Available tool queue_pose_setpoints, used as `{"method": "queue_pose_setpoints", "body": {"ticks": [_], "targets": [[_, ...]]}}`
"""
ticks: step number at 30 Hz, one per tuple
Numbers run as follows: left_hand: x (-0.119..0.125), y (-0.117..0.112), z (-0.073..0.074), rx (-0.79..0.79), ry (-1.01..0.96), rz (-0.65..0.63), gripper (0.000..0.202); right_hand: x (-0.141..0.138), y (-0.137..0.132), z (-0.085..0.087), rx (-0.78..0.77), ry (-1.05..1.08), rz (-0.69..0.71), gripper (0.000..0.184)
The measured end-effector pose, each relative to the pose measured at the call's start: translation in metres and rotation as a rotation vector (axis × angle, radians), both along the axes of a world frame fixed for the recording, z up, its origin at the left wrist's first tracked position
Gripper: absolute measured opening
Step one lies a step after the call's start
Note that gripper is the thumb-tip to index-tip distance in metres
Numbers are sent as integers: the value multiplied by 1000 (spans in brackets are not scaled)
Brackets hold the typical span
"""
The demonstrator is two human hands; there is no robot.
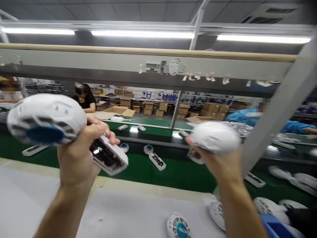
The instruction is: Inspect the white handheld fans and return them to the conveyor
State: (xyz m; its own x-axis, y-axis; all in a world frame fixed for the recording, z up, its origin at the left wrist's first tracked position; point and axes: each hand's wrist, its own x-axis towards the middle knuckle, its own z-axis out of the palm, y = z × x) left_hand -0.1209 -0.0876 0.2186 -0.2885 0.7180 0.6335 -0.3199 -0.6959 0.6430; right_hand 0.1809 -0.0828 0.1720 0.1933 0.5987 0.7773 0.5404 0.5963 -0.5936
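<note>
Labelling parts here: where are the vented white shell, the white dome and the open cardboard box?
Vented white shell (47, 115), head view, on its upper face.
White dome (215, 137), head view, on its top.
Open cardboard box (119, 111), head view, on a flap.

No readable text — anywhere in view

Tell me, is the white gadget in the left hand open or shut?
Open: the white gadget in the left hand shows dark insides.

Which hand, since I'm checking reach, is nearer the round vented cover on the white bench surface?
Right hand: above and right of the round vented cover. The left hand is farther, well off to its left.
</note>
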Motion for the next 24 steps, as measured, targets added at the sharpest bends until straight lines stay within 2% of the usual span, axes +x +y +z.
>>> {"method": "queue_pose_setpoints", "body": {"ticks": [2,4,5,7,8,12,16,20,22,24], "targets": [[3,18,-9,-40,122,-6,13,-3,29,-14,-247,5,-101,41],[9,47,-27,-157,253,-26,16,-2,60,-35,-601,-49,-265,38],[13,64,-38,-221,322,3,18,-1,72,-47,-680,-76,-320,36],[23,97,-64,-426,645,27,25,3,91,-72,-800,-118,-376,32],[27,112,-78,-495,734,19,24,4,97,-83,-840,-130,-385,31],[38,155,-136,-670,933,93,19,5,107,-117,-928,-177,-477,41],[35,173,-179,-758,1136,230,29,-5,107,-127,-958,-266,-544,46],[24,180,-199,-723,1340,342,30,-26,103,-123,-943,-432,-542,37],[15,180,-200,-675,1414,406,31,-43,103,-120,-926,-522,-526,36],[1,178,-195,-621,1455,475,32,-65,105,-117,-880,-623,-488,41]]}}
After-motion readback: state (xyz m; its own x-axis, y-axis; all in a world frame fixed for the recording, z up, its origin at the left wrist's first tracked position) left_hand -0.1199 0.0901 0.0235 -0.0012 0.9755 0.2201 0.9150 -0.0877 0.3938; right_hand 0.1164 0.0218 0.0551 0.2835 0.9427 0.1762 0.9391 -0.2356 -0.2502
